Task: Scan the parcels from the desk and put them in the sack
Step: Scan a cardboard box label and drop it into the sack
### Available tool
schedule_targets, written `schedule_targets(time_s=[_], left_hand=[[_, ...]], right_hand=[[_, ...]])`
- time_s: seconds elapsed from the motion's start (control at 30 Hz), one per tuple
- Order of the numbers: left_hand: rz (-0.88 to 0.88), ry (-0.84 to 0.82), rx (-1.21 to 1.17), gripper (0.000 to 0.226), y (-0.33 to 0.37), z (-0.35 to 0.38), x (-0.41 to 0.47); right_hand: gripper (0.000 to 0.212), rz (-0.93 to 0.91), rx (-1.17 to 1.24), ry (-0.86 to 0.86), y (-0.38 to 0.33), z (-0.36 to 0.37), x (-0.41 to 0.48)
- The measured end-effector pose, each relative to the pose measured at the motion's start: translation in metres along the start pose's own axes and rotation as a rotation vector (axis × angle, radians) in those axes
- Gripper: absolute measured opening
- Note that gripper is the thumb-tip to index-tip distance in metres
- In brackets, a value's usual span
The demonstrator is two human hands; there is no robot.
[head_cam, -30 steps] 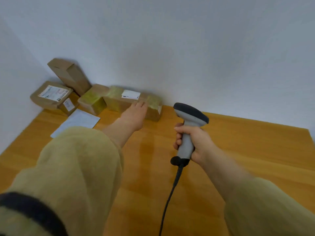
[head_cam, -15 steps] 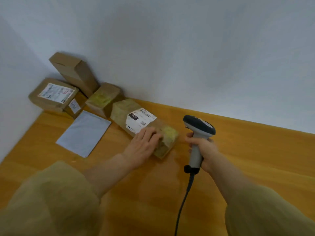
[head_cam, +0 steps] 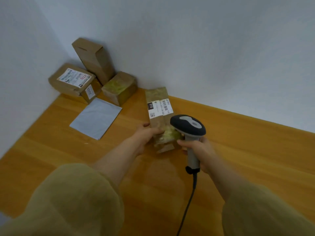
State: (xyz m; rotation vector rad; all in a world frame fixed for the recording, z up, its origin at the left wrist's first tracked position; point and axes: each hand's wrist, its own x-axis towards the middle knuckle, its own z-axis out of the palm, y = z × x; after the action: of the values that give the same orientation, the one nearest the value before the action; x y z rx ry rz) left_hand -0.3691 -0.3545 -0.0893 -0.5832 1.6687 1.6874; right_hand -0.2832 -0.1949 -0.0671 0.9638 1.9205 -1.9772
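Observation:
A long brown parcel with a white barcode label lies lengthwise on the wooden desk, label up. My left hand grips its near end from the left side. My right hand holds the handle of a grey and black barcode scanner, whose head hangs just over the parcel's near right end. The scanner's black cable runs down toward me. No sack is in view.
Several more brown parcels are stacked in the far left corner against the walls, one tall box leaning upright and a small one beside it. A flat grey mailer lies on the desk in front of them.
My left hand has pulled the long parcel away from the wall and turned it lengthwise toward me. The scanner in my right hand has come over the parcel's near end.

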Motion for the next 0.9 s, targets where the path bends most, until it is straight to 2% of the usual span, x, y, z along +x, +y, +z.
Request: schedule_targets(time_s=[0.1, 0.17, 0.27, 0.43, 0.63, 0.73, 0.9], left_hand=[[-0.041, -0.165, 0.030, 0.067, 0.001, 0.015, -0.031], [-0.003, -0.252, 0.099, 0.066, -0.001, 0.044, -0.048], [0.121, -0.258, 0.217, 0.057, -0.012, 0.115, -0.081], [0.247, -0.240, 0.201, 0.059, -0.053, 0.239, -0.125], [0.349, -0.172, 0.166, 0.047, -0.135, 0.414, -0.193], [0.376, -0.157, 0.233, 0.050, -0.167, 0.478, -0.218], [0.418, -0.163, 0.364, 0.027, -0.200, 0.552, -0.248]], right_hand=[[0.038, -0.066, 0.063, 0.012, -0.002, -0.036, -0.029], [0.033, -0.097, 0.154, 0.036, -0.002, -0.067, -0.049], [0.021, -0.171, 0.214, 0.174, 0.004, -0.127, -0.086], [0.013, -0.262, 0.376, 0.304, 0.020, -0.258, -0.164], [0.015, -0.213, 0.578, 0.096, 0.052, -0.396, -0.251], [0.019, -0.162, 0.653, 0.082, 0.065, -0.443, -0.277], [0.020, -0.161, 0.757, 0.113, 0.083, -0.506, -0.306]])
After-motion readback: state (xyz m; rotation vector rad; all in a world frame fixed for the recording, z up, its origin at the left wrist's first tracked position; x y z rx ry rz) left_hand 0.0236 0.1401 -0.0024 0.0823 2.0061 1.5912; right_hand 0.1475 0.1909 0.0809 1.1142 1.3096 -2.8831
